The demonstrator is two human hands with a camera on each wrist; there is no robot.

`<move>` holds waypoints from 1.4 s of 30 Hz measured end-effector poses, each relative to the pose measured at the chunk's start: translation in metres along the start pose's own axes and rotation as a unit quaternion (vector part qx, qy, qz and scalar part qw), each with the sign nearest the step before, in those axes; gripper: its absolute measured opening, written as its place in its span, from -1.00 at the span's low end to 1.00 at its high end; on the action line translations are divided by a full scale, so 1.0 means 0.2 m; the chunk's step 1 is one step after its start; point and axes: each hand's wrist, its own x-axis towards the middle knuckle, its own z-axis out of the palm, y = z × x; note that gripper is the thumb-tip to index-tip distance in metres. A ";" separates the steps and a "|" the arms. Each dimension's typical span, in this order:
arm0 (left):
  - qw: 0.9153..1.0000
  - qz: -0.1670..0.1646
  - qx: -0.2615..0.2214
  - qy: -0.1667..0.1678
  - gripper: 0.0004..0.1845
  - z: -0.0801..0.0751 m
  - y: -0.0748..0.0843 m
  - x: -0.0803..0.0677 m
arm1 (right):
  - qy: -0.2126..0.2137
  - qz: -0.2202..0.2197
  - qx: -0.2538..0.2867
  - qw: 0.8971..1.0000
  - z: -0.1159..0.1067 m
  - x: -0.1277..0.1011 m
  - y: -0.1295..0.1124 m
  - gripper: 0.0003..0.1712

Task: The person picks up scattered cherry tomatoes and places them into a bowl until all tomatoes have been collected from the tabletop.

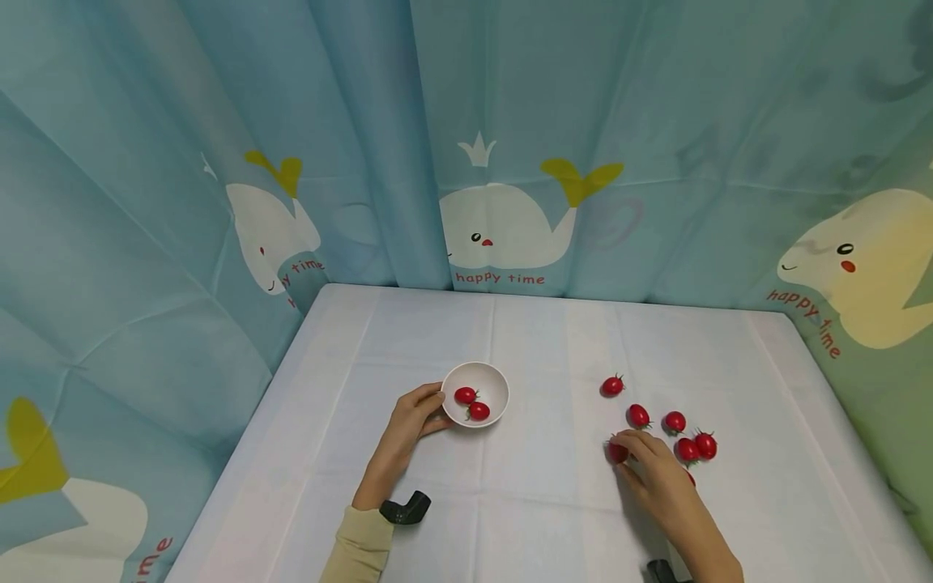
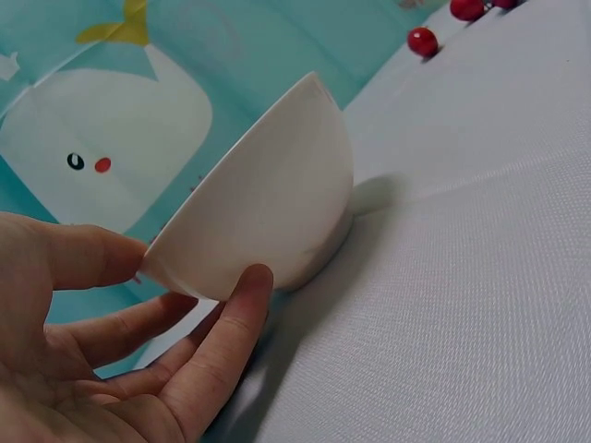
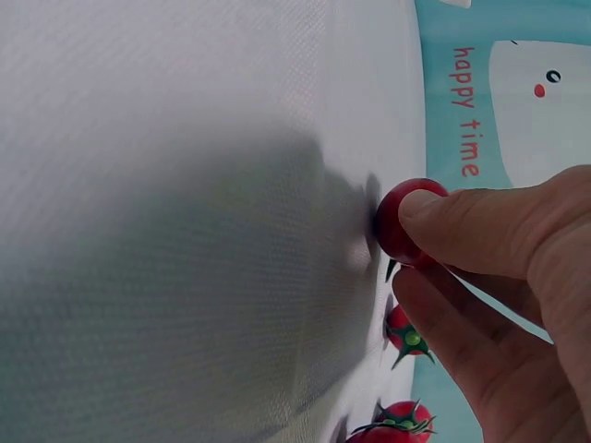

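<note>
1. Hands work apart on a white-covered desk (image 1: pixel 539 340): the left hand (image 1: pixel 411 421) at a small white bowl (image 1: pixel 494 380), the right hand (image 1: pixel 652 474) among loose cherry tomatoes.
2. The left hand holds the bowl by its near-left rim; in the left wrist view the thumb (image 2: pixel 222 341) lies curled against the outer wall and a finger rests on the rim, so the grip is a light pinch of the bowl's edge. The bowl stands upright on the desk, left of centre.
3. Two tomatoes (image 1: pixel 471 403) lie inside the bowl, touching or nearly so.
4. The right hand pinches one cherry tomato (image 1: pixel 616 453) at its fingertips; the right wrist view shows the fingers curled round the fruit, which sits on or just above the cloth. I cannot tell whether it is lifted.
5. Five more tomatoes lie loose on the desk beyond and to the right of that hand: one farthest (image 1: pixel 612 385), one (image 1: pixel 638 415) just past the fingers, one (image 1: pixel 674 422) beside it, and a close pair (image 1: pixel 696 447) nearest the right edge.
6. Behind the desk hangs a blue curtain (image 1: pixel 364 121) printed with whales and the words "happy time".
</note>
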 end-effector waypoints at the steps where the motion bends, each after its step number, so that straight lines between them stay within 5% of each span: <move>1: 1.000 0.000 0.000 0.000 -0.56 0.00 0.00 0.00 | -0.002 0.003 0.001 1.000 0.00 0.00 0.00 -0.46; 9: 1.000 0.002 -0.003 -0.003 -0.56 0.00 0.00 0.00 | 0.019 -0.018 0.007 1.000 0.01 0.01 0.01 -0.43; 18: 1.000 0.000 0.000 -0.001 -0.54 0.00 0.00 0.00 | -0.006 0.035 0.023 0.999 0.02 0.01 0.03 -0.43; 30: 1.000 -0.005 -0.002 -0.001 -0.54 0.00 0.01 -0.01 | 0.016 0.024 0.037 0.999 0.02 0.01 0.02 -0.44; 42: 1.000 -0.003 -0.002 0.001 -0.55 0.00 0.01 -0.01 | 0.034 0.025 0.098 0.994 0.05 0.04 -0.01 -0.48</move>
